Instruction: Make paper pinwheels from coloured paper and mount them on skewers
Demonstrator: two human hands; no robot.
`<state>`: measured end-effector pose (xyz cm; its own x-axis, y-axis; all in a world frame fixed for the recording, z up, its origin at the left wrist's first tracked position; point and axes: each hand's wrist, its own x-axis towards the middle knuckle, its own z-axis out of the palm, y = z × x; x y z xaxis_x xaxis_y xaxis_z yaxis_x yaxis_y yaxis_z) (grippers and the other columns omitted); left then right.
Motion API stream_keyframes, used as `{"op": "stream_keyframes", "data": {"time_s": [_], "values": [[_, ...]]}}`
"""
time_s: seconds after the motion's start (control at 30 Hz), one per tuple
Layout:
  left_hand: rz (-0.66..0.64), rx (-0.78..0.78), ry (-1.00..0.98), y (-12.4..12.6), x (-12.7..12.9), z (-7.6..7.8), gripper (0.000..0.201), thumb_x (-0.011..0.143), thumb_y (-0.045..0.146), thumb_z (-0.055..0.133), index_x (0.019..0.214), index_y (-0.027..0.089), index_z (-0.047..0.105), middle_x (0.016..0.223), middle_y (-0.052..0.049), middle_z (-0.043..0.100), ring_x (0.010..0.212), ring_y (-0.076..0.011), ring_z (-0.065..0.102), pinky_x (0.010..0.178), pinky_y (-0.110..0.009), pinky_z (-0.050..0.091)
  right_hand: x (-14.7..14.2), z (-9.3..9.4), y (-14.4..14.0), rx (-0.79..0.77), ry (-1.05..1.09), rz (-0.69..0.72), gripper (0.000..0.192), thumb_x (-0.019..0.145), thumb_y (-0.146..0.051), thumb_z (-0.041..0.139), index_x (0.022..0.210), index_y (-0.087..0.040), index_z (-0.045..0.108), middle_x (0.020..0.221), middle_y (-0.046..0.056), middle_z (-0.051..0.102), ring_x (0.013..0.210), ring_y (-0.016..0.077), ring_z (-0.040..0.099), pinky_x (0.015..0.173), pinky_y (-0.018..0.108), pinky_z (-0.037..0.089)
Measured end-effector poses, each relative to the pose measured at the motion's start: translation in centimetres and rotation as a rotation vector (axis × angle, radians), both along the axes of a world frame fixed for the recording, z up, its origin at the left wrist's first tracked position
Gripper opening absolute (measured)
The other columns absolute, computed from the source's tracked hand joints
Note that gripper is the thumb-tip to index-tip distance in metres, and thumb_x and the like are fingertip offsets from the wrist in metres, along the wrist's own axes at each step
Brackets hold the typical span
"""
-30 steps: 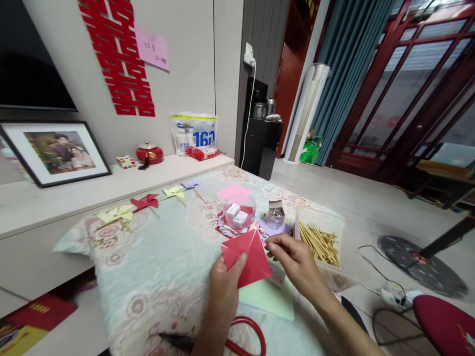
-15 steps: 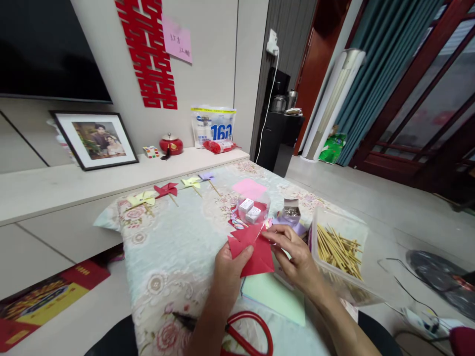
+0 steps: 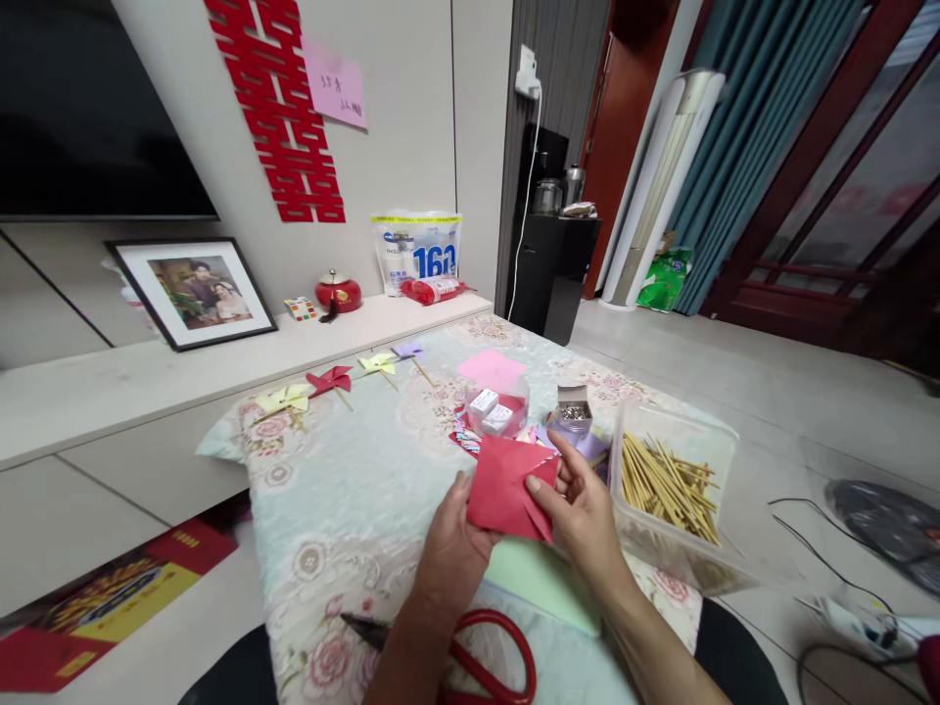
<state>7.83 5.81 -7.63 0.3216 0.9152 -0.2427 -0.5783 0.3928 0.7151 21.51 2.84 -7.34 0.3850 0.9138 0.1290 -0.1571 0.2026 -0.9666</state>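
Between my two hands is a square of red paper [image 3: 506, 485] with slits cut in from its corners. My left hand [image 3: 453, 539] grips its left and lower edge, the fingers partly hidden beneath. With thumb on top and fingers behind, my right hand [image 3: 580, 499] holds the right side. Below the hands lies a stack of pale green paper [image 3: 543, 583]. Red-handled scissors [image 3: 499, 646] rest under my left forearm. Just beyond the paper stand a round clear container [image 3: 497, 411] with small white boxes and an opened little box of metal pins [image 3: 574, 411].
A clear plastic bin [image 3: 680, 548] of wooden sticks [image 3: 668, 485] stands at the right. Finished paper pinwheels, one red [image 3: 330, 380], lie along the table's far left edge. Pink paper [image 3: 492, 369] lies farther back. Behind is a white cabinet [image 3: 147, 382] with a framed photo [image 3: 195, 292].
The red paper has been turned in my hands. My right hand has gone from fingering its upper corner to gripping its right side, thumb on top.
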Motion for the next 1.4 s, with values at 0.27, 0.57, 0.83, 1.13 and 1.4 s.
{"op": "stream_keyframes", "data": {"time_s": [0.27,0.57,0.83,1.13,1.4], "values": [[-0.005,0.069,-0.185,-1.1,1.6,0.0,0.048,0.067,0.032,0.086,0.11,0.019,0.073,0.118,-0.013,0.076,0.123,-0.0337,0.063,0.105,-0.044,0.05,-1.7,-1.7,0.5,0.051,-0.082,-0.22,0.07,0.081,-0.041,0.073,0.142,-0.017,0.049,0.094,0.005,0.068,0.082,0.0192,0.067,0.07,0.03,0.057],[0.196,-0.028,-0.067,-0.6,1.1,0.5,0.044,0.057,0.022,0.089,0.098,0.019,0.076,0.102,-0.009,0.081,0.105,-0.0355,0.072,0.094,-0.045,0.057,-1.1,-0.9,-1.2,0.14,-0.543,-0.13,0.057,0.09,-0.034,0.067,0.143,-0.022,0.051,0.113,0.009,0.066,0.095,0.0229,0.064,0.084,0.037,0.053],[-0.002,0.036,-0.014,-0.4,-0.2,0.6,0.029,0.06,0.02,0.085,0.088,0.015,0.078,0.093,-0.012,0.081,0.097,-0.0367,0.073,0.089,-0.047,0.057,2.2,2.1,-1.1,0.259,-0.697,0.137,0.032,0.096,-0.015,0.051,0.115,-0.03,0.071,0.115,0.005,0.067,0.113,0.0227,0.06,0.098,0.037,0.045],[-0.025,0.008,0.013,-0.4,-0.5,0.2,0.037,0.057,0.023,0.087,0.092,0.016,0.077,0.09,-0.012,0.081,0.087,-0.0342,0.075,0.083,-0.044,0.059,3.8,2.8,-1.0,0.254,-0.673,0.416,0.034,0.092,-0.013,0.053,0.115,-0.029,0.072,0.12,0.007,0.069,0.117,0.0252,0.061,0.103,0.044,0.047],[-0.081,0.023,0.0,-0.4,-0.6,0.3,0.04,0.057,0.021,0.088,0.094,0.012,0.076,0.088,-0.012,0.081,0.08,-0.0298,0.075,0.08,-0.04,0.057,4.0,2.8,-1.0,0.269,-0.841,0.483,0.035,0.091,-0.012,0.053,0.114,-0.03,0.072,0.122,0.006,0.065,0.122,0.0251,0.055,0.107,0.048,0.04]]}}
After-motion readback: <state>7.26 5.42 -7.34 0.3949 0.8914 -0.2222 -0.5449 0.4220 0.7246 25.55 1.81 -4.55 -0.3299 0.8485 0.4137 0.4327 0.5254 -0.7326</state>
